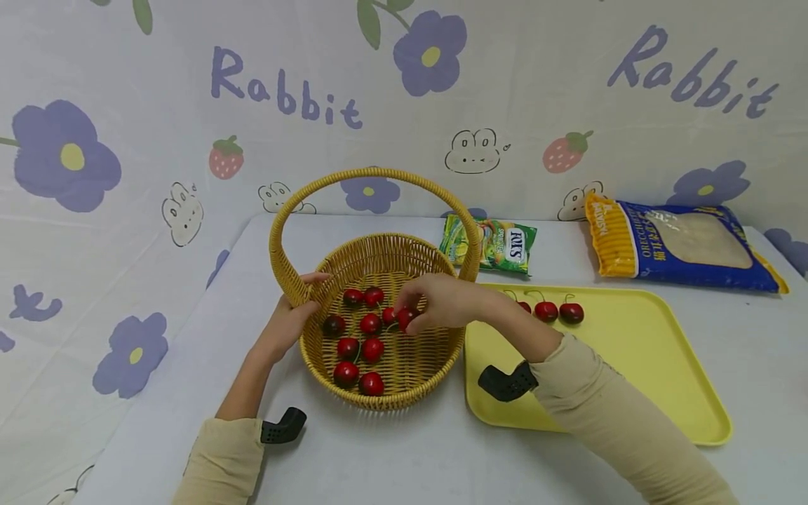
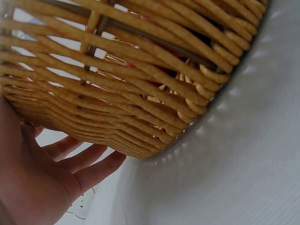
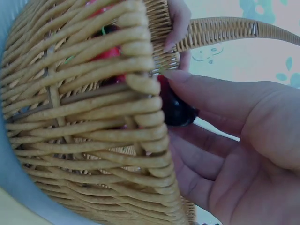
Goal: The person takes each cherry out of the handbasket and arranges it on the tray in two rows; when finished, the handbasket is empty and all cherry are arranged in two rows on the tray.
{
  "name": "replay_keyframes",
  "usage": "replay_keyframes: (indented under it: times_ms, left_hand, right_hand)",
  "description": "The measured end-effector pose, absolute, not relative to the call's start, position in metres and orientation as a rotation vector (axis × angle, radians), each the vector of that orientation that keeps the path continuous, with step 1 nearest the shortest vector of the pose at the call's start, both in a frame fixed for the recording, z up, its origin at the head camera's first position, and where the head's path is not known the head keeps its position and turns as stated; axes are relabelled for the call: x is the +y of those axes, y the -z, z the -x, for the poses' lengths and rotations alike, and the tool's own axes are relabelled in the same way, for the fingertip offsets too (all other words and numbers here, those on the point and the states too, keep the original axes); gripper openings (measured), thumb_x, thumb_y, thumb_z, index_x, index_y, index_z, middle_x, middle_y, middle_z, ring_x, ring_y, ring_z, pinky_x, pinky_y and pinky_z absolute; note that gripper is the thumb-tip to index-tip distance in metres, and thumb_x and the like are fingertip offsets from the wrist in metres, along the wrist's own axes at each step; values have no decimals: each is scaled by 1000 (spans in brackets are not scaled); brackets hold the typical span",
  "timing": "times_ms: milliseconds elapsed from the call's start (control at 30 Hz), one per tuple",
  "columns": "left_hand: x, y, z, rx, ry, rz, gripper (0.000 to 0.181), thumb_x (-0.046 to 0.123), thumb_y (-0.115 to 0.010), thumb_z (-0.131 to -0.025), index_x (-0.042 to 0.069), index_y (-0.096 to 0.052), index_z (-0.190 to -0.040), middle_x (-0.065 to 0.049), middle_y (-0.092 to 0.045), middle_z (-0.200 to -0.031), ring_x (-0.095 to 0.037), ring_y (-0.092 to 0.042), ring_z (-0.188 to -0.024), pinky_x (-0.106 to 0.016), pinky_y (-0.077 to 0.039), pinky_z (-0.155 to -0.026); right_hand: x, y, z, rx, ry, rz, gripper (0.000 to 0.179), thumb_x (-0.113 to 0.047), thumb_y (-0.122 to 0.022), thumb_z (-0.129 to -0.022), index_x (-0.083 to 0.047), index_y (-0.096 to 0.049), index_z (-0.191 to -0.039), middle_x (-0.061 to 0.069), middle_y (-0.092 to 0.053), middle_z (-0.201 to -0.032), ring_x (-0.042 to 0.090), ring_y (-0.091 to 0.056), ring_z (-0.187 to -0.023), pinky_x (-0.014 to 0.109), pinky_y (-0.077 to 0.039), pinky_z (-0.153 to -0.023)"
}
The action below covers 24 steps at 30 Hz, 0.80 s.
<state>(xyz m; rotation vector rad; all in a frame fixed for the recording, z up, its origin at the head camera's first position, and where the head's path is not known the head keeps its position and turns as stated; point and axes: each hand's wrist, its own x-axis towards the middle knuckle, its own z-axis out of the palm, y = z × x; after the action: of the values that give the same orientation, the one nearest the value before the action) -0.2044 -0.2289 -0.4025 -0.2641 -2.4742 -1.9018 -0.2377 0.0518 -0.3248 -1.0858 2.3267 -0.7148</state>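
Note:
A round wicker basket (image 1: pixel 379 402) with a tall arched handle stands on the table, several dark red cherries (image 1: pixel 372 349) lying on its floor. My left hand (image 1: pixel 285 326) grips the basket's left rim by the foot of the handle, thumb on the inner side. In the left wrist view its fingers (image 2: pixel 101 171) spread along the outside of the weave. Over the basket's right half, my right hand (image 1: pixel 445 300) pinches a cherry (image 3: pixel 176 105) between thumb and fingers. That cherry shows just at the rim in the right wrist view.
To the right lies a yellow tray (image 1: pixel 631 365) with a few cherries (image 1: pixel 571 313) along its back edge, one partly hidden by my right arm. Behind are a green snack packet (image 1: pixel 505 245) and a blue and yellow pasta bag (image 1: pixel 688 242), in front of a printed cloth backdrop.

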Motion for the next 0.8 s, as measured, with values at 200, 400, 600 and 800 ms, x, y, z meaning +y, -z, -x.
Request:
replay_keyframes:
  times_ms: [200,400,600,800]
  left_hand:
    - [-228,403,205,-2480,1905,270,45,-5,-39,-90,1,-43,-135,-18,-39,-144,-34,-24,-139,-57,-20,-107]
    - [-228,404,207,-2478,1911,278,46,-4,-40,-91,0,-43,-136,-18,-40,-144,-33,-25,-138,-55,-21,-107]
    - [-229,405,207,-2481,1901,265,46,-4,-40,-90,1,-43,-136,-17,-39,-144,-34,-25,-138,-57,-21,-107]
    - [-229,406,207,-2488,1895,255,46,-4,-40,-91,2,-43,-136,-17,-37,-145,-34,-25,-138,-57,-22,-106]
  right_hand:
    - [59,322,234,2295,909,1106,33,-15,-69,-87,-7,-63,-119,0,-63,-106,17,-55,-100,30,-48,-82]
    - [73,321,232,2140,1133,1070,38,-16,-68,-88,-5,-61,-124,3,-61,-115,21,-57,-102,34,-50,-85]
    - [86,314,225,2056,1201,929,39,-21,-65,-91,-7,-58,-127,6,-59,-118,25,-64,-94,38,-52,-81]
    - [104,311,218,2089,1223,899,36,-21,-67,-89,-9,-61,-122,6,-61,-114,24,-60,-99,37,-51,-82]
